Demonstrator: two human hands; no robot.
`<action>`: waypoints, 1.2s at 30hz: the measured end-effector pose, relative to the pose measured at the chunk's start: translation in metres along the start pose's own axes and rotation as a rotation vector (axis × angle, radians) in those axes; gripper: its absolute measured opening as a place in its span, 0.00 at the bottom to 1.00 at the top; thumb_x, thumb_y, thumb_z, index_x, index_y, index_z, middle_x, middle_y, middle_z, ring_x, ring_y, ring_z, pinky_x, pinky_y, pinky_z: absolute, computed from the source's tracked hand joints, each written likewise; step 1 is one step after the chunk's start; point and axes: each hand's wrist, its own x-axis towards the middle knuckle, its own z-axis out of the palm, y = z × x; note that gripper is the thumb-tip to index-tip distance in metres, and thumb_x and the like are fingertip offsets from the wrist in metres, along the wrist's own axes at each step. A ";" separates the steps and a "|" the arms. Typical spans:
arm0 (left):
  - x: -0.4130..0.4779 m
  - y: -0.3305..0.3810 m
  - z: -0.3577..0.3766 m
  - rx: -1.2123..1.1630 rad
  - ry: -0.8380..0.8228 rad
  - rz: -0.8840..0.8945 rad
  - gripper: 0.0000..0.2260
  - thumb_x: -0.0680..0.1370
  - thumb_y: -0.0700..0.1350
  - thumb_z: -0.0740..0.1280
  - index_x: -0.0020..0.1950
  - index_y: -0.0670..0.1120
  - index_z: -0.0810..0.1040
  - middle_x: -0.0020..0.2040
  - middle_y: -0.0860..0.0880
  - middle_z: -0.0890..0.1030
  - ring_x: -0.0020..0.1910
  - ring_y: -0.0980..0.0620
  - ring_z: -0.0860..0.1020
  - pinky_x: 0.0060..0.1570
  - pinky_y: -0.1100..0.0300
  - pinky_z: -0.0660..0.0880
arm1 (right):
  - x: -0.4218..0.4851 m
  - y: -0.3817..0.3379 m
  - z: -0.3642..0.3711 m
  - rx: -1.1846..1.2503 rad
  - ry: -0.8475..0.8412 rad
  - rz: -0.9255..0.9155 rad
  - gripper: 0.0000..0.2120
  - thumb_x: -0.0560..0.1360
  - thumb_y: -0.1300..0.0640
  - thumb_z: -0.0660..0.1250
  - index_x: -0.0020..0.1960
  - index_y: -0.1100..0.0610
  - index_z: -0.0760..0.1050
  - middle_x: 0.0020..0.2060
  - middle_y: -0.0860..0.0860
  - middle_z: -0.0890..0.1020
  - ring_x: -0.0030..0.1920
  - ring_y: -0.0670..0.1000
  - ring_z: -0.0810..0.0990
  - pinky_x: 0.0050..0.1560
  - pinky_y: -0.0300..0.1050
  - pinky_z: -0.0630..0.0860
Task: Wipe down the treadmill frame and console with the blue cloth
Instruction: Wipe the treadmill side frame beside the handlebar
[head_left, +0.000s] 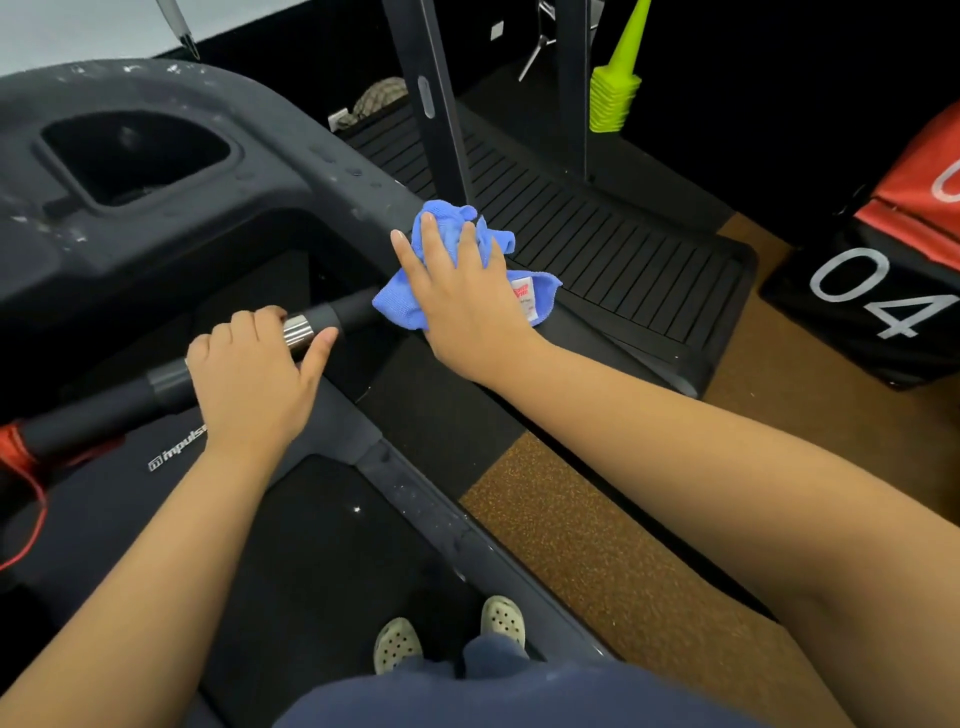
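We look down on our right hand (457, 291), spread flat with the fingers apart, pressing the blue cloth (467, 270) onto the right arm of the treadmill frame (363, 197), where the moulded console runs down into the side rail. The cloth is soft, fuzzy microfibre, bunched into folds above our fingers and hanging in a loose flap below the palm, with a small white care label (523, 299) printed in red showing at its edge. Our hand lies open on it rather than closing round it.

Our left hand (254, 374) curls round the front handlebar (104, 410), a round matte black tube with a shiny chrome band (297, 330) just beyond our fingertips and a grey collar beside the wrist. The thumb sits apart from the fingers, so the hold looks loose.

The console (78, 218) is dark grey, faintly grainy plastic, flecked with pale specks and smudges, with a deep rounded cup pocket (135, 156) sunk into it. A red cord (23, 467) loops off the left end of the handlebar. Below, the black running belt (332, 545) has a slight sheen, edged by a dusty grey side rail (415, 499).

To the right lies speckled brown rubber flooring (597, 561), then a neighbouring machine with a ribbed, slatted black deck (597, 234). A stack of lime-green cones (615, 88) stands behind it, and a black and red padded box (883, 291) marked "04" sits at the far right. Our pale perforated clogs (397, 644) rest on the belt.
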 end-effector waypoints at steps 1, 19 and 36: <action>0.000 0.000 0.000 0.001 0.000 0.002 0.28 0.78 0.62 0.53 0.56 0.38 0.74 0.47 0.36 0.78 0.45 0.35 0.75 0.49 0.44 0.67 | -0.001 0.002 -0.001 0.017 -0.005 -0.001 0.39 0.74 0.54 0.62 0.78 0.56 0.42 0.76 0.59 0.52 0.73 0.67 0.58 0.69 0.62 0.61; 0.000 0.012 -0.002 0.087 -0.030 -0.052 0.27 0.77 0.61 0.54 0.56 0.38 0.74 0.46 0.36 0.78 0.45 0.33 0.76 0.48 0.42 0.68 | -0.182 0.098 0.002 0.257 -0.101 -0.182 0.52 0.53 0.55 0.76 0.74 0.57 0.58 0.72 0.59 0.67 0.68 0.65 0.70 0.54 0.61 0.77; 0.003 0.013 0.004 0.102 -0.007 -0.096 0.27 0.77 0.61 0.53 0.55 0.39 0.75 0.45 0.38 0.78 0.44 0.36 0.76 0.48 0.43 0.68 | -0.077 0.089 -0.005 0.752 -0.179 0.181 0.42 0.70 0.37 0.66 0.76 0.52 0.53 0.68 0.49 0.67 0.64 0.51 0.71 0.57 0.46 0.70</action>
